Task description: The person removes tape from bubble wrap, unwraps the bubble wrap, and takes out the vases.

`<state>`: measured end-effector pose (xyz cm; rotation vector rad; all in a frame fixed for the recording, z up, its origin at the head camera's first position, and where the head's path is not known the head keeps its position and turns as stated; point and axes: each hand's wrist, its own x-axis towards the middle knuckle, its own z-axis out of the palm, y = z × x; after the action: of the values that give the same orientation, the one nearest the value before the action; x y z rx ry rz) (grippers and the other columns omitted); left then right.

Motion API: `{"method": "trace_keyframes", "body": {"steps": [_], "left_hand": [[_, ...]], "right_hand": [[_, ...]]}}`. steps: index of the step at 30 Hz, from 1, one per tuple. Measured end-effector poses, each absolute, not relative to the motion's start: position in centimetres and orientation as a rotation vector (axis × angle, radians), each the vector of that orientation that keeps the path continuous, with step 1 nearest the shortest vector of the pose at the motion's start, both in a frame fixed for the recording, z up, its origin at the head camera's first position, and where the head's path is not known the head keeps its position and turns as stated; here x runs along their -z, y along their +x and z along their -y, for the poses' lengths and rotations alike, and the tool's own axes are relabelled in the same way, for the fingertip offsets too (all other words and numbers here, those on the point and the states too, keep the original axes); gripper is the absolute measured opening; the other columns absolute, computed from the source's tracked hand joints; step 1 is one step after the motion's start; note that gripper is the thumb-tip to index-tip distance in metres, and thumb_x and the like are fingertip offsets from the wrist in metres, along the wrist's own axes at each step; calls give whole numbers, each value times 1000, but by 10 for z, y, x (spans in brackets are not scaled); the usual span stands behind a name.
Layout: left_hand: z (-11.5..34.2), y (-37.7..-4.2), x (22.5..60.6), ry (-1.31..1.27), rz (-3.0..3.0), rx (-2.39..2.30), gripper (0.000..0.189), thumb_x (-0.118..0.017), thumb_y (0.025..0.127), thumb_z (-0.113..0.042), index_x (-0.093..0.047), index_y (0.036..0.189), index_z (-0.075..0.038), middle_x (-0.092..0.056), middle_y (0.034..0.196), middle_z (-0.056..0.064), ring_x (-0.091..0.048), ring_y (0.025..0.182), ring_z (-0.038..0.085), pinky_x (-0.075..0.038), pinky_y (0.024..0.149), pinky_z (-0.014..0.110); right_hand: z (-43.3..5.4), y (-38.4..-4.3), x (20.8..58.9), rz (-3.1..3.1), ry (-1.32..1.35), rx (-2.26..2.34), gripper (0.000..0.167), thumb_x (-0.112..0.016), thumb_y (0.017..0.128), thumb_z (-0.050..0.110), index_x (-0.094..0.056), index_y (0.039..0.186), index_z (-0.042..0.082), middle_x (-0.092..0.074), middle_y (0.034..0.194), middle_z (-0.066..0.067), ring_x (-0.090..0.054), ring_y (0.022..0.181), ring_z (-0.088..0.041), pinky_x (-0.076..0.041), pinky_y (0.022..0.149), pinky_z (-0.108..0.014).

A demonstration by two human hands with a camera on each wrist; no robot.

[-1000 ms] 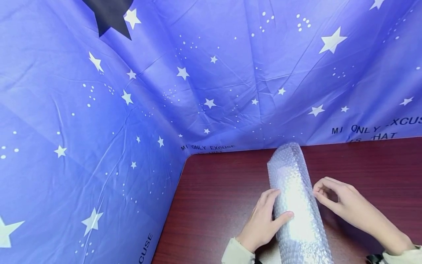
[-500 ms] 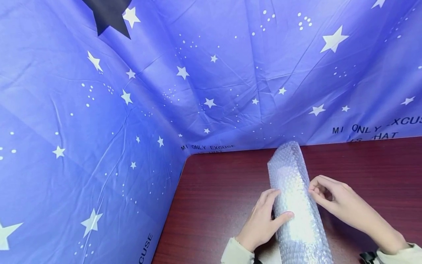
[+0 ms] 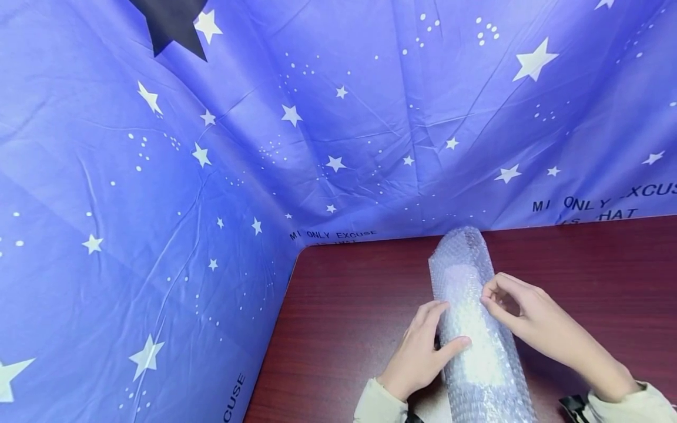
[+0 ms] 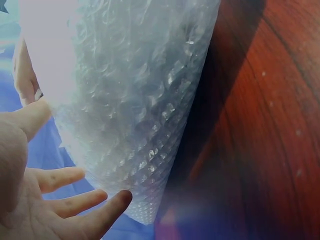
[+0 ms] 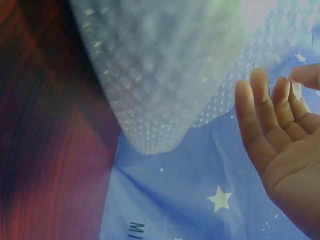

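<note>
A long bundle of clear bubble wrap (image 3: 476, 341) lies on the table, running from its back edge toward the person. Something pale shows through the layers. On its left side rests my left hand (image 3: 415, 355), thumb across the top and fingers along the flank; the left wrist view has these fingers (image 4: 75, 180) spread and fairly straight. My right hand (image 3: 534, 317) is over the right side of the wrap, thumb and index fingertips together. Between them the right wrist view shows a small translucent strip (image 5: 296, 90), like tape; the other fingers are raised.
The dark red wooden table (image 3: 328, 305) extends on both sides of the bundle. Blue star-printed cloth (image 3: 370, 117) hangs along its back and left. A flat pale piece (image 3: 431, 405) shows beneath the left wrist, beside the wrap.
My right hand has moved left, from beside the bundle's right edge to over its top, still pinching. The left hand stays where it was on the wrap.
</note>
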<state>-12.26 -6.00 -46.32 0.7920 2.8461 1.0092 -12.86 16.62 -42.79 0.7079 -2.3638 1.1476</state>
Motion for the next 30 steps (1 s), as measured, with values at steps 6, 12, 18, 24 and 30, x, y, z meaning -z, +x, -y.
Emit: {"method": "trace_keyframes", "body": {"steps": [6,12,18,24,30], "left_hand": [[61,-123,460,815,-2847,-1005,65,-46,99,-59,-41,149,-17,-41,151,-1,-43,137,15,-45,108,35],[62,-122,456,849,-2854,-988,64,-45,100,-57,-42,148,-15,-42,151,-1,-44,137,15,-46,108,34],[59,-118,445,934,-2919,-957,61,-44,101,-55,-44,146,-13,-46,148,-1,-45,136,13,-44,109,32],[53,-115,434,995,-2975,-957,59,-46,101,-52,-46,144,-12,-48,146,-3,-45,136,11,-43,110,29],[47,-114,429,935,-3010,-947,61,-46,100,-57,-47,145,-16,-48,146,-2,-46,135,11,-49,103,34]], "right_hand": [[-161,-128,426,2371,729,-1156,19,-67,92,2,-59,91,19,-53,86,17,-54,79,3,-47,67,-10],[-159,-126,425,2368,746,-1176,9,-65,96,10,-60,90,15,-54,87,17,-55,80,3,-48,66,-12],[-157,-126,424,2371,772,-1199,11,-66,95,7,-60,92,16,-55,89,16,-56,80,2,-51,67,-14],[-156,-126,425,2364,788,-1198,16,-67,93,3,-59,92,17,-57,88,15,-55,80,2,-51,69,-13],[-148,-127,425,2334,798,-1221,28,-69,87,-5,-59,93,20,-59,86,11,-57,81,1,-51,70,-14]]}}
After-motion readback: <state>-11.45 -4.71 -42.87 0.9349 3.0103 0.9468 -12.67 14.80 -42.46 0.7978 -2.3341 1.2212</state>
